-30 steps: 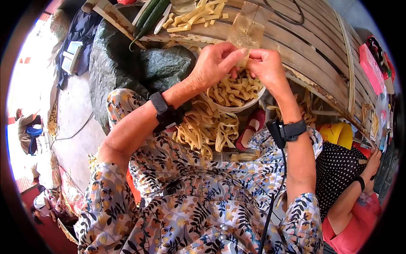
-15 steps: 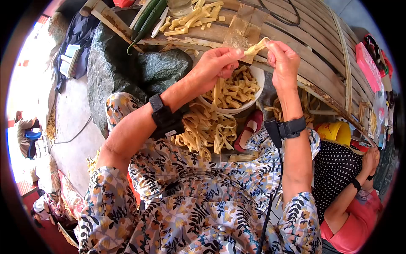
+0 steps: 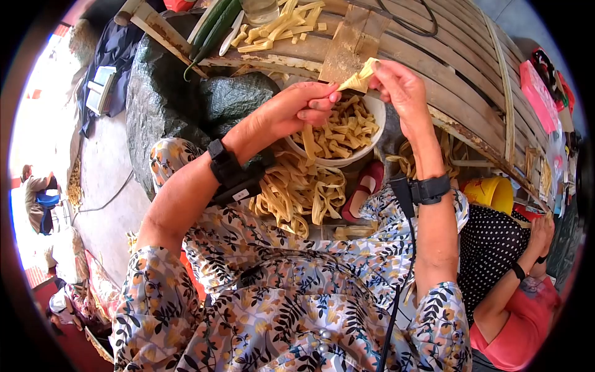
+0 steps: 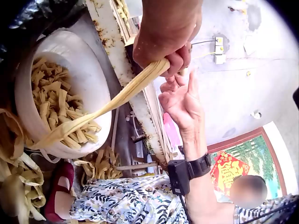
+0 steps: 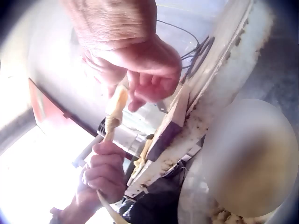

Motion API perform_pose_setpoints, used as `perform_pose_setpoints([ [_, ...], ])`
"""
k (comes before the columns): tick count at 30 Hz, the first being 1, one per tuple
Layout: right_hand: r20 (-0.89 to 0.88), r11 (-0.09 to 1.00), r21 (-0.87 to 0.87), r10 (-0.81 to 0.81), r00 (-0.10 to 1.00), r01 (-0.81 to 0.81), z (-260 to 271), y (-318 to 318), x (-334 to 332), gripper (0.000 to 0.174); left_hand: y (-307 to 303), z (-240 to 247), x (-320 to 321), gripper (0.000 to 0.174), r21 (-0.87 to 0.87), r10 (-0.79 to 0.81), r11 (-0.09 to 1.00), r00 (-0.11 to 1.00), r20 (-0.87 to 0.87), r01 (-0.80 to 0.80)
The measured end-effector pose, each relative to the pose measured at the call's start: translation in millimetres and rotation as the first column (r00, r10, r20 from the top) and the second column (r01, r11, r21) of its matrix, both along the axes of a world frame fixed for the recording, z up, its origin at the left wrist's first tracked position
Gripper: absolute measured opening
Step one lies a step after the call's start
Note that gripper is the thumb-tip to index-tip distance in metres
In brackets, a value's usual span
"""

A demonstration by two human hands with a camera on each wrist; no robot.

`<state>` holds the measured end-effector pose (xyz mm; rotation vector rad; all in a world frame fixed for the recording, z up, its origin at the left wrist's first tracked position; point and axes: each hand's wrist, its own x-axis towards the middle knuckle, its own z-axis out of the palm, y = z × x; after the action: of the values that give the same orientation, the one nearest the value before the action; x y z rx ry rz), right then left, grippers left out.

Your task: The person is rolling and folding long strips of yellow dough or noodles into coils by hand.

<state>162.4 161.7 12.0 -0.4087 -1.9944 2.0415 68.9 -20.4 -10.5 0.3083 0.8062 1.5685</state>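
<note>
Above a white bucket (image 3: pixel 380 121), both hands hold one pale yellow, flat strip. My left hand (image 3: pixel 294 110) grips it with curled fingers, and a long tail (image 4: pixel 117 99) runs down from that hand across the bucket in the left wrist view. My right hand (image 3: pixel 403 90) pinches the other end between thumb and fingertips. Between the hands the strip has a bunched, knotted part (image 3: pixel 356 82), seen also as a knot (image 5: pixel 112 122) in the right wrist view. Short knotted pieces (image 3: pixel 347 127) fill much of the bucket. Long loose strips (image 3: pixel 297 189) lie in a heap beside it.
A slatted bench (image 3: pixel 458 74) with a rusty edge runs behind the bucket, bearing a small wooden board (image 3: pixel 353 43), cut strips (image 3: pixel 288 25) and cucumbers (image 3: pixel 214 31). Black plastic sheeting (image 3: pixel 161 93) lies left. At right are a yellow bucket (image 3: pixel 496 193) and another person (image 3: pixel 517 316).
The hands were close together over the bucket, then drew apart with the knotted strip stretched between them. Since then the left hand has lowered slightly and the right has shifted a little left.
</note>
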Motion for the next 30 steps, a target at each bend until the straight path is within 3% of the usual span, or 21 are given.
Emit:
perform_pose_setpoints([
  [3,0.148,0.987,0.006,0.156,0.977,-0.159,2.5,-12.6,1.1,0.022,-0.6,-0.3,-0.5,0.023,0.002,-0.022,1.0,1.0,0.007,0.022],
  [6,-0.032,0.945,-0.231,0.233,0.972,-0.234,-7.8,-16.6,-3.2,0.019,1.7,2.2,-1.9,0.022,-0.001,-0.031,1.0,1.0,-0.003,0.031],
  [10,-0.031,0.936,-0.313,0.157,0.987,-0.158,-6.7,-10.0,-2.6,0.019,0.2,6.8,-4.7,0.022,-0.013,-0.011,1.0,0.999,-0.04,0.01],
  [13,-0.004,0.941,-0.326,0.093,0.996,-0.089,-6.5,-8.4,-6.0,0.016,1.5,8.1,-9.7,0.023,-0.075,0.003,0.997,0.957,-0.29,-0.026],
  [16,-0.054,0.949,-0.311,-0.067,0.996,0.047,0.5,12.7,-15.8,0.014,-0.4,18.1,-20.0,0.025,-0.101,0.014,0.989,0.733,-0.68,-0.112],
  [21,-0.125,0.927,-0.319,-0.247,0.961,0.197,0.2,25.1,-43.4,0.013,25.2,25.7,-59.0,0.019,-0.002,0.167,0.928,0.42,-0.892,-0.373],
  [25,-0.14,0.892,-0.357,-0.345,0.928,0.278,-12.2,31.6,-65.8,0.013,49.6,15.0,-76.8,0.021,0.047,0.261,0.864,0.366,-0.893,-0.501],
  [30,-0.12,0.871,-0.377,-0.384,0.915,0.316,-19.3,35.3,-76.2,0.013,61.4,7.5,-84.3,0.019,0.058,0.274,0.843,0.333,-0.902,-0.535],
])
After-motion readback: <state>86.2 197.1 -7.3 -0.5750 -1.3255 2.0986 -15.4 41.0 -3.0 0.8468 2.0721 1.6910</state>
